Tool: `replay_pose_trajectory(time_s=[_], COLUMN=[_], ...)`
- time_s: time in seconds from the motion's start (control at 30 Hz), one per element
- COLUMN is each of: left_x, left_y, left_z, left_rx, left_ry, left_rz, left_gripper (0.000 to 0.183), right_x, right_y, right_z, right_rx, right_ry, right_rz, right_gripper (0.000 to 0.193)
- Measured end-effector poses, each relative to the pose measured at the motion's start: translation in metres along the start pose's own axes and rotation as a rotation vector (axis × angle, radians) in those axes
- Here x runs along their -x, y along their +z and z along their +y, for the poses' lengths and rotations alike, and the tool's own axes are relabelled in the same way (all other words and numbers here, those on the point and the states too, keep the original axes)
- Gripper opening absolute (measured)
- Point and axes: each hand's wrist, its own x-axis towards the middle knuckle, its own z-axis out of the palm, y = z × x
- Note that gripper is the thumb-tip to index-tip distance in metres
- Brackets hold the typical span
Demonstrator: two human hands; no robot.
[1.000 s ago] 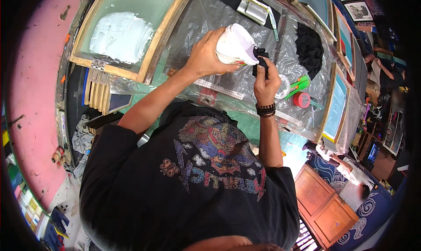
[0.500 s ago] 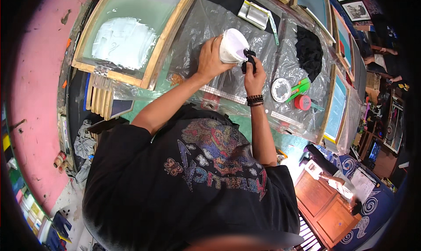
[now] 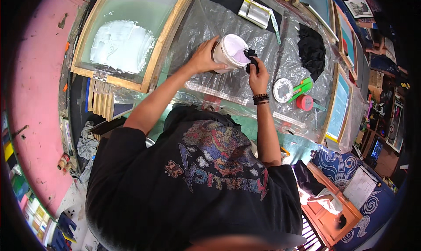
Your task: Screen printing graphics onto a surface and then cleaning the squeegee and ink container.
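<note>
A white plastic tub (image 3: 222, 55), with pale lilac paste inside it, is held tilted above the plastic-covered table (image 3: 199, 36). My left hand (image 3: 203, 57) is wrapped round the tub's left side and underside. In my right hand (image 3: 258, 77) a bunched black cloth (image 3: 251, 60) is pinched against the tub's right rim. Right of that hand lie a round white lid (image 3: 283, 90) smeared with paste, a bright green tool (image 3: 301, 89) and a small red-lidded jar (image 3: 304, 102).
At the left, a wooden-framed screen (image 3: 151, 71) carries a patch of white paste (image 3: 122, 47). A metal tray-like tool (image 3: 254, 14) and a pale green spatula (image 3: 275, 28) lie farther back. Crumpled black cloth (image 3: 312, 49) rests to the right. Another person (image 3: 326, 202) is at lower right.
Both hands have shifted slightly down with the tub and the cloth, and more of the paste inside shows. The person at lower right has changed position.
</note>
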Motion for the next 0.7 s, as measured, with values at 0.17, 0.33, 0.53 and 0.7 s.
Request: replay_pose_trajectory(time_s=[0.17, 0.33, 0.53, 0.7], left_x=[-0.023, -0.015, -0.011, -0.003], left_y=[-0.005, 0.013, 0.030, 0.044], left_z=[0.017, 0.015, 0.030, 0.038], left_rx=[0.245, 0.166, 0.101, 0.014], left_ry=[-0.135, -0.142, -0.179, -0.179], left_rz=[-0.319, -0.201, -0.135, -0.060], left_gripper=[0.121, 0.117, 0.112, 0.114], right_x=[-0.002, -0.001, 0.012, 0.026], right_y=[-0.008, -0.016, -0.020, -0.019], right_z=[0.004, 0.004, -0.003, -0.005], right_rx=[-0.026, 0.006, -0.036, -0.098], right_ry=[0.002, 0.049, 0.154, 0.180], right_rz=[-0.034, -0.095, -0.040, -0.016], right_gripper=[0.027, 0.026, 0.025, 0.025])
